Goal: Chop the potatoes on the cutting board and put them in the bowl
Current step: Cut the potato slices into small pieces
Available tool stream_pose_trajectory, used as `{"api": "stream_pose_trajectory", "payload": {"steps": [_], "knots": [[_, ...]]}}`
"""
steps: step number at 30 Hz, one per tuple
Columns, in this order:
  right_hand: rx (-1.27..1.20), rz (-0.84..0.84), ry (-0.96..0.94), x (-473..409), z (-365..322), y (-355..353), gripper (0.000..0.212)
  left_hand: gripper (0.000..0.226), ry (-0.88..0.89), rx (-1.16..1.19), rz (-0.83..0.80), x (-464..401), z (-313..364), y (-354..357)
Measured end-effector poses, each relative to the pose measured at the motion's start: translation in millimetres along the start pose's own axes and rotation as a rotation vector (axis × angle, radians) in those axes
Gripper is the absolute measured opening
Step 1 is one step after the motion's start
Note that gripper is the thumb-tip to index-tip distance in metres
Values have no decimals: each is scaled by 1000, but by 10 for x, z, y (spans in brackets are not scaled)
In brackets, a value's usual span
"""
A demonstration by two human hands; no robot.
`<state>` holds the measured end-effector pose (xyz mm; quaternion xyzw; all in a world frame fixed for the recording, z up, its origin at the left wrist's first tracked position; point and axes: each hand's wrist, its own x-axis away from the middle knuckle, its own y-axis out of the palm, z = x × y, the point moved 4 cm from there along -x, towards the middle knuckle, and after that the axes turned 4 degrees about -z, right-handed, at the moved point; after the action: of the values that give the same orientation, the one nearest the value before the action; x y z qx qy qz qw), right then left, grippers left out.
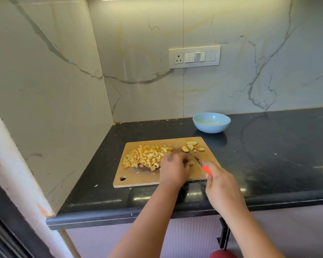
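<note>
Person, head-camera view: two bare forearms, no sleeves, watch or rings in sight. Left hand (173, 169): dark smudged mark on the back near the knuckles. Right hand (222, 187): small dark mark near the thumb base. Red garment patch at the bottom edge.

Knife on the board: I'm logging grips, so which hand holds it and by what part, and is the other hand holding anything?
The right hand grips the knife by its orange handle. The left hand rests on a potato piece; its grip is hidden.
</note>
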<state>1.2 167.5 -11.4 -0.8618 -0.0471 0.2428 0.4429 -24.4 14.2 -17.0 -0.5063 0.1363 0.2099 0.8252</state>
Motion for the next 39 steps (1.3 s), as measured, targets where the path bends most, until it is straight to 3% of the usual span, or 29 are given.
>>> {"api": "stream_pose_trajectory", "payload": {"steps": [6, 24, 30, 39], "knots": [[99, -156, 113, 57, -65, -58, 37, 16, -90, -40, 6, -29, -89, 76], [201, -334, 174, 6, -386, -287, 29, 20, -64, -11, -41, -3, -84, 43], [246, -441, 202, 89, -226, -615, 28, 51, -148, 108, -24, 31, -98, -20], [142, -286, 135, 128, -215, -318, 26, 47, -162, 182, 3, 44, -106, -37]]}}
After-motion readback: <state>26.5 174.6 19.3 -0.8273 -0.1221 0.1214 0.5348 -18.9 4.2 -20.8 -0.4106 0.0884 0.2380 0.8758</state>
